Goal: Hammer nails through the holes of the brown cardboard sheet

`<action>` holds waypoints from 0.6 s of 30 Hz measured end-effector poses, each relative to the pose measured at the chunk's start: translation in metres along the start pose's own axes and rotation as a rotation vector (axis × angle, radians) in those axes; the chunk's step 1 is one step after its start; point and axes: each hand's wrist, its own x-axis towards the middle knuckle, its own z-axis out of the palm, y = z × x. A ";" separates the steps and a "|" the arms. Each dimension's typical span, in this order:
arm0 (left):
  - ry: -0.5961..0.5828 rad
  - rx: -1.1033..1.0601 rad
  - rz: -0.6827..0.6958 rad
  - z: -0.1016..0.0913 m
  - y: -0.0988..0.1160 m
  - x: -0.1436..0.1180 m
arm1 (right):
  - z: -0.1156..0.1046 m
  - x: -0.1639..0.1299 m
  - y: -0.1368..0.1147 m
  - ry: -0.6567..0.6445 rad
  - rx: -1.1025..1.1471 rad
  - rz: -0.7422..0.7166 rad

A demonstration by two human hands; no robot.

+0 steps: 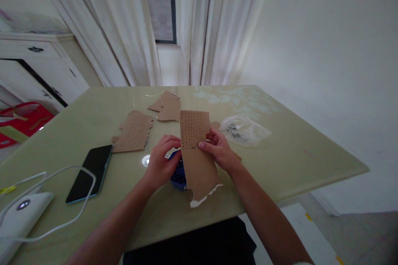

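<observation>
A strip of brown cardboard (199, 169) stands tilted up in front of me. Rows of small holes fill its upper half, and its lower end is torn and white-edged. My right hand (220, 149) grips its right edge, thumb on the front face. At the left edge is my left hand (163, 159), fingers bent together; their tips pass at or behind the cardboard, so what they pinch is hidden. Partly covered by the strip, a blue container (178, 176) with small dark contents sits on the table just below my left fingers.
Another perforated cardboard piece (133, 131) lies left, with torn scraps (169, 105) farther back. A clear plastic bag (244, 130) with dark bits is at right. A phone (90, 174), white cable (70, 167) and white power bank (26, 219) occupy the table's (298, 157) left side.
</observation>
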 end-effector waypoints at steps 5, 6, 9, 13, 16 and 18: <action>-0.026 -0.010 -0.037 0.003 0.000 -0.002 | 0.005 -0.003 -0.002 0.025 -0.017 0.030; -0.008 -0.012 -0.048 0.003 0.000 -0.003 | 0.005 -0.004 -0.002 0.035 -0.011 0.018; 0.097 0.000 -0.092 0.002 0.000 -0.004 | 0.006 -0.004 -0.002 0.065 0.017 -0.010; 0.092 0.177 0.022 -0.008 0.003 -0.003 | 0.005 -0.004 0.000 0.102 0.010 -0.030; 0.008 0.264 0.142 -0.011 0.003 0.001 | 0.003 -0.004 0.001 0.092 -0.002 -0.047; -0.018 0.248 0.157 -0.010 0.001 0.003 | 0.002 -0.004 0.001 0.086 -0.001 -0.046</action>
